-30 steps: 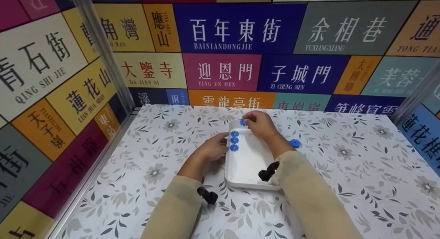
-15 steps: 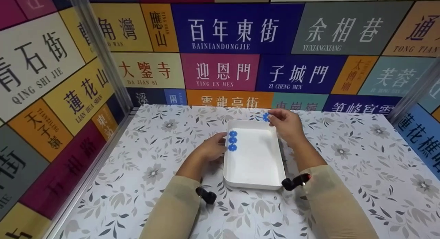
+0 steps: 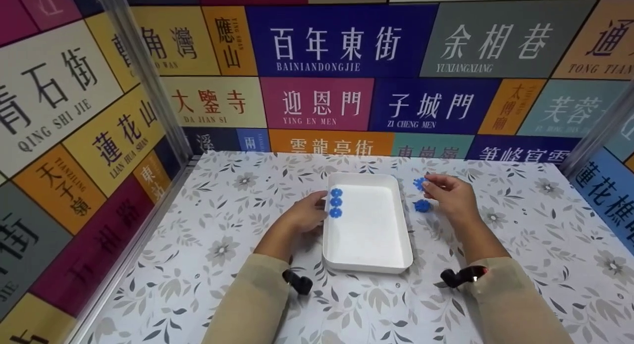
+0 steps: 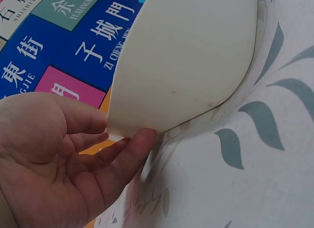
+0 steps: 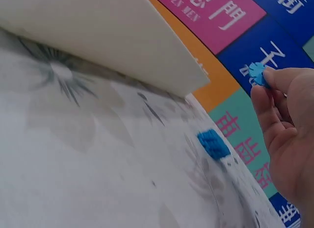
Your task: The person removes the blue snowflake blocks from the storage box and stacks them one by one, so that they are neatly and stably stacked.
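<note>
Along its left wall, the white tray (image 3: pixel 369 230) carries a column of three blue snowflake discs (image 3: pixel 336 202). My left hand (image 3: pixel 304 215) holds the tray's left side. In the left wrist view its fingertips (image 4: pixel 145 136) meet the tray wall near a corner. Right of the tray, my right hand (image 3: pixel 453 198) pinches another blue snowflake disc (image 5: pixel 257 73) between thumb and finger, raised above the tabletop. Just below that hand, a small blue stack of discs (image 3: pixel 422 206) lies on the table; the right wrist view shows the stack's ridged edges.
A floral-patterned cloth (image 3: pixel 237 200) covers the table. Panels of coloured street-name signs (image 3: pixel 342 42) rise behind it and at both sides. Metal posts (image 3: pixel 148 72) stand at the corners. A small black camera sits on each wrist.
My right hand has moved from the tray's far edge out to the right, carrying the pinched disc past the rim to near the blue stack. The left hand and tray stay put.
</note>
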Motion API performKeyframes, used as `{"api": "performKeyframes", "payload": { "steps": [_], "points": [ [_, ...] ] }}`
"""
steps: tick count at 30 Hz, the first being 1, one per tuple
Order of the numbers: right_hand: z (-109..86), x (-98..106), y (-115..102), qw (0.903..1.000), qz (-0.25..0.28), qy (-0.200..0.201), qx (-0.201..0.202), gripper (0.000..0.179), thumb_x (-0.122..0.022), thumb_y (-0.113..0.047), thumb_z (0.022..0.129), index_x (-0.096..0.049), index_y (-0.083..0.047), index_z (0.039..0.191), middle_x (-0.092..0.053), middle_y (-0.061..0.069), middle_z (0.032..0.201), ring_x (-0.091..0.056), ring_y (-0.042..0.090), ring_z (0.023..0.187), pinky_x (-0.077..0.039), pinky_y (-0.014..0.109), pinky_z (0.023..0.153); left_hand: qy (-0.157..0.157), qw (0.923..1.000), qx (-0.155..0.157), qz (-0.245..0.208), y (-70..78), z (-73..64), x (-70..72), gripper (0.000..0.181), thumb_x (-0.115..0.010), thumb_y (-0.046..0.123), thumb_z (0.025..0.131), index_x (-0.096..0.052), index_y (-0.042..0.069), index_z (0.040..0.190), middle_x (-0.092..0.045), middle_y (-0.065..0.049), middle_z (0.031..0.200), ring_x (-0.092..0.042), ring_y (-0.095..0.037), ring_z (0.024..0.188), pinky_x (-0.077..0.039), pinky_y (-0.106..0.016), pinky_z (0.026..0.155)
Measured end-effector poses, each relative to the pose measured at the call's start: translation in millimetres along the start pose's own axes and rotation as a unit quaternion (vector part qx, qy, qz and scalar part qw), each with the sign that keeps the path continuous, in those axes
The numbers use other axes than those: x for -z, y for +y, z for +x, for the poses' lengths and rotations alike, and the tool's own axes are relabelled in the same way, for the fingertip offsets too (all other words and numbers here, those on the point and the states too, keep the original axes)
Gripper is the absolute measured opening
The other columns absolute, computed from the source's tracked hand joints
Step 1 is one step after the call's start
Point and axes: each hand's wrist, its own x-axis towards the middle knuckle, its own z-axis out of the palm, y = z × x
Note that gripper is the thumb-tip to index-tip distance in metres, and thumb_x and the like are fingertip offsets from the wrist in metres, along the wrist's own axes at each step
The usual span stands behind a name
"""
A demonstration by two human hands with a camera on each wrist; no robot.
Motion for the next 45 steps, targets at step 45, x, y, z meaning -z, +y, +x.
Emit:
{"api": "performKeyframes", "payload": {
  "steps": [45],
  "points": [
    [12.1, 17, 39, 0.9973, -0.020, -0.033, -0.063, 0.045, -0.076, -0.026, 0.101, -0.069, -0.001, 0.137, -0.074, -0.015, 0.098, -0.070, 0.004, 0.083, -0.062, 0.020, 0.079, -0.005, 0.9995, -0.024, 0.021, -2.6, 1.9, 0.1, 0.066, -0.057, 0.017, 0.107, -0.035, 0.026, 0.168, -0.044, -0.005, 0.171, -0.049, -0.026, 0.151, -0.049, -0.047, 0.114]
  ]
}}
